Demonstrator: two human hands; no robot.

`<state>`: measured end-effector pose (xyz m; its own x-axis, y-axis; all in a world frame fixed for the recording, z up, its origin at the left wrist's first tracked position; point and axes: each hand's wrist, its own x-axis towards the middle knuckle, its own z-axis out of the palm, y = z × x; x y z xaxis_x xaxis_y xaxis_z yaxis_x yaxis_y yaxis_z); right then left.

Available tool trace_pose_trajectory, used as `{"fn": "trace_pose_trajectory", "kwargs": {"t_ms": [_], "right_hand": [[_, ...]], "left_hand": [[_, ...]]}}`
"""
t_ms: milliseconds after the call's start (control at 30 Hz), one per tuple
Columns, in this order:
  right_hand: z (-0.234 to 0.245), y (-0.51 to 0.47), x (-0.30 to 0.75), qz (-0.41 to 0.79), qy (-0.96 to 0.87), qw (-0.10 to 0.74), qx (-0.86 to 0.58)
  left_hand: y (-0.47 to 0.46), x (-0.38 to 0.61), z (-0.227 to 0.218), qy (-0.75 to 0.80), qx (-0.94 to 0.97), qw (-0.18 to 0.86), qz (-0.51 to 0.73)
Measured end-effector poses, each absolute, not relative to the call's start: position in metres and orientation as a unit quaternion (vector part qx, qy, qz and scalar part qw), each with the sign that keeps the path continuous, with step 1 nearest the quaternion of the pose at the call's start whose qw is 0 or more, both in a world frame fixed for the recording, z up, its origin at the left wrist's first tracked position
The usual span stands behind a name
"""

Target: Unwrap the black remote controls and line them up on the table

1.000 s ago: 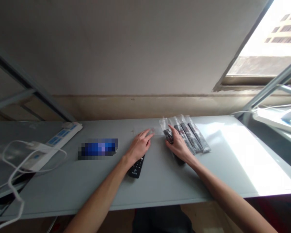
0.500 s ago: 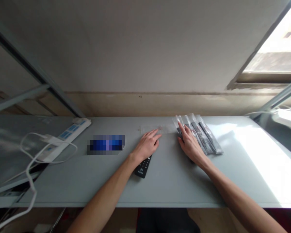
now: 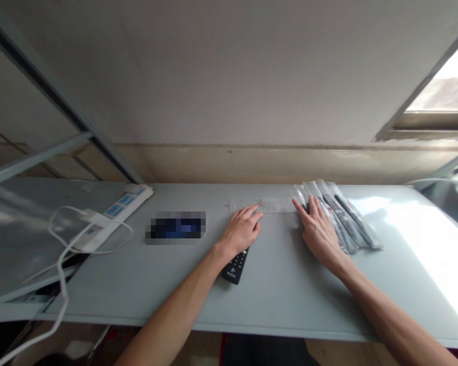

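Observation:
My left hand (image 3: 242, 229) lies over a black remote control (image 3: 235, 268), its fingers stretched out and close together. The lower end of the remote shows below the palm; the rest is hidden. Near the fingertips lies a flat, clear plastic bag (image 3: 278, 205). My right hand (image 3: 320, 229) rests with fingers extended on the left side of a row of bagged remote controls (image 3: 353, 218). Several dark remotes in clear sleeves lie slanted side by side there, partly covered by this hand.
On the left of the grey table (image 3: 168, 284) lies a blurred-out dark blue object (image 3: 175, 228). Beyond it are a white power strip (image 3: 118, 216) and a looped white cable (image 3: 63, 274). A wall (image 3: 252, 165) bounds the back; sunlight falls on the right side.
The whole view has shifted, so everything sits further right. My right hand and the bagged remotes have moved right a little more; the left hand stays on its remote.

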<state>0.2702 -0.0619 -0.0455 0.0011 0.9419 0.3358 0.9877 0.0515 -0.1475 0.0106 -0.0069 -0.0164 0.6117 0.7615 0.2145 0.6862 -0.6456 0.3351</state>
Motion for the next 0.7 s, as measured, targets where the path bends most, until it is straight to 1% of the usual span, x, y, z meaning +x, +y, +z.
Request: {"fn": "trace_pose_trajectory", "kwargs": {"t_ms": [133,267,400,500,533,600,700], "right_hand": [[-0.045,-0.062,0.272,-0.081,-0.727,0.182,-0.657],[-0.044,-0.059,0.272,-0.079,-0.75,0.213,-0.621],[-0.036,-0.058,0.255,-0.032,-0.767,0.29,-0.572],[-0.022,-0.064,0.226,0.026,-0.79,0.355,-0.499],[-0.017,-0.066,0.215,0.044,-0.806,0.36,-0.468],[-0.01,-0.071,0.193,0.075,-0.845,0.34,-0.407],[-0.002,-0.074,0.169,0.096,-0.871,0.316,-0.363]], "left_hand": [[-0.008,0.01,-0.014,0.405,0.893,0.104,0.165],[-0.008,0.009,-0.015,0.395,0.899,0.098,0.162],[-0.009,0.01,-0.015,0.383,0.907,0.079,0.159],[-0.01,0.011,-0.017,0.378,0.911,0.059,0.152],[-0.01,0.01,-0.018,0.378,0.913,0.057,0.146],[-0.01,0.009,-0.023,0.371,0.918,0.058,0.127],[-0.012,0.006,-0.03,0.347,0.931,0.045,0.098]]}}
